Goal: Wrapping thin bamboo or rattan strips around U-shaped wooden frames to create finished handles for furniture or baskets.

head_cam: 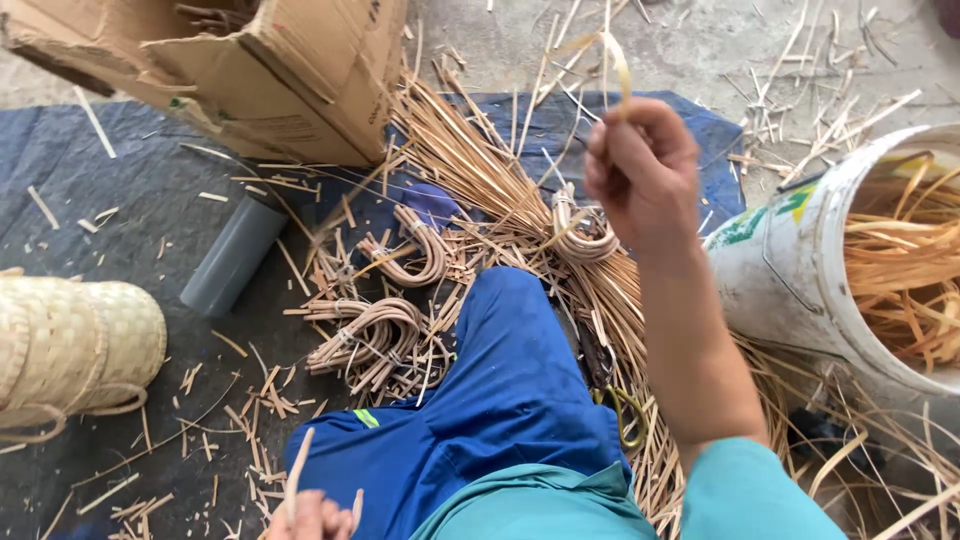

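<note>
A rough concrete floor is littered with cane offcuts, and a dark blue tarp covers most of it.

The right hand, raised toward 12 o'clock, has its fingers curled tight and pinches a thin pale cane strip that loops up above the knuckles. The left hand, at the bottom edge near 7 o'clock, is only partly in view; its fingers grip a short pale strip end that sticks upward.

Between the hands lies the person's knee in blue trousers. Just beyond it, at 11 o'clock, are bent bundles of cane, and a long sheaf of straight cane strips fans out toward 12 o'clock.

At 3 o'clock a white plastic bucket leans, filled with strips. At 9 o'clock sits a woven basket, with a grey tube near it toward 10 o'clock. A torn cardboard box stands at 11 o'clock.
</note>
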